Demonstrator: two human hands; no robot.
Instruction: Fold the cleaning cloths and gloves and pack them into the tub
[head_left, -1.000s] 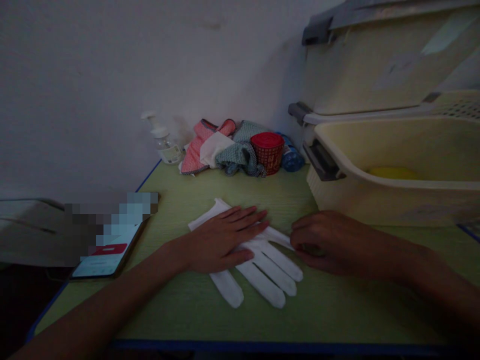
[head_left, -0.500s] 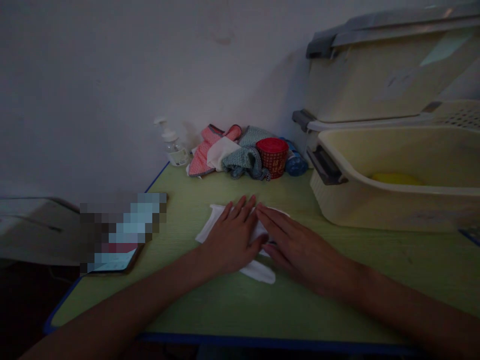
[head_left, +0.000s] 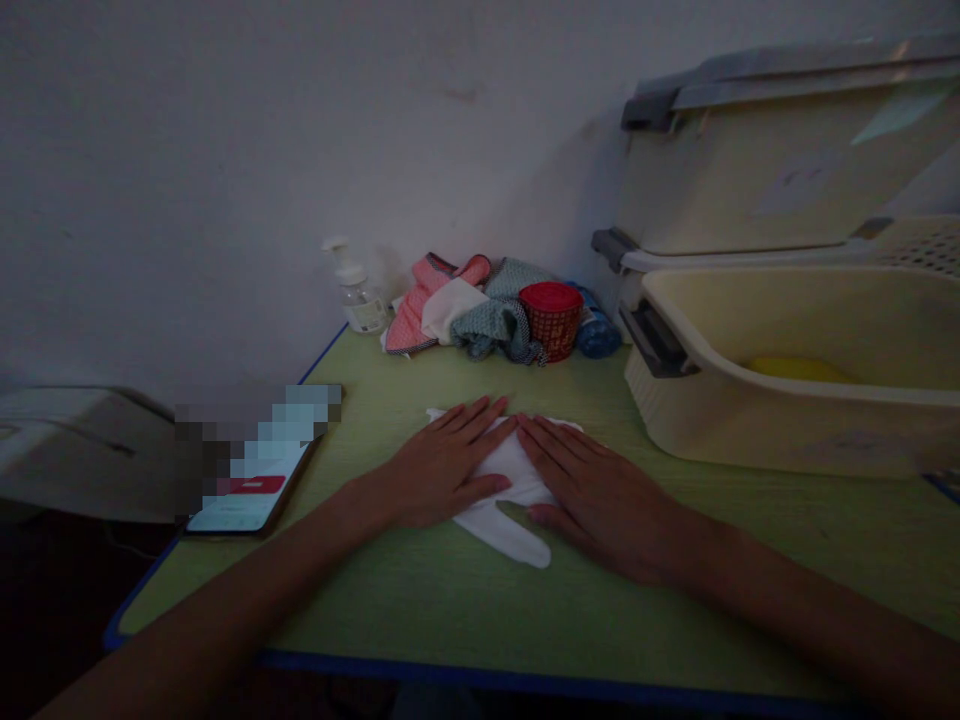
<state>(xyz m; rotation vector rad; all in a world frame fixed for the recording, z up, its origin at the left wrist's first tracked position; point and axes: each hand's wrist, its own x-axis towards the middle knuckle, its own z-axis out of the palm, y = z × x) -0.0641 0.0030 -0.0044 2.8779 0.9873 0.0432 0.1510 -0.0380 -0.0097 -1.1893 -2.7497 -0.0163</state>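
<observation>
A white cloth glove (head_left: 517,476) lies flat on the light green tabletop, one narrow finger-like part pointing toward me. My left hand (head_left: 448,468) rests palm down over its left side, fingers stretched out and thumb apart. Over the right side lies my right hand (head_left: 592,478), also flat, with its fingers extended. The fingertips of both hands come close together near the glove's far edge. Much of the glove is hidden under the hands.
A phone (head_left: 251,490) lies at the left edge. Along the wall stand a pump bottle (head_left: 364,300), crumpled cloths (head_left: 450,310), a red patterned cup (head_left: 553,320) and a blue bottle (head_left: 598,335). Cream plastic bins (head_left: 780,430) stand at the right.
My left hand has slid left and the thumbs have moved apart, so more of the glove's middle shows. The right hand stays flat on it. The view has shifted slightly.
</observation>
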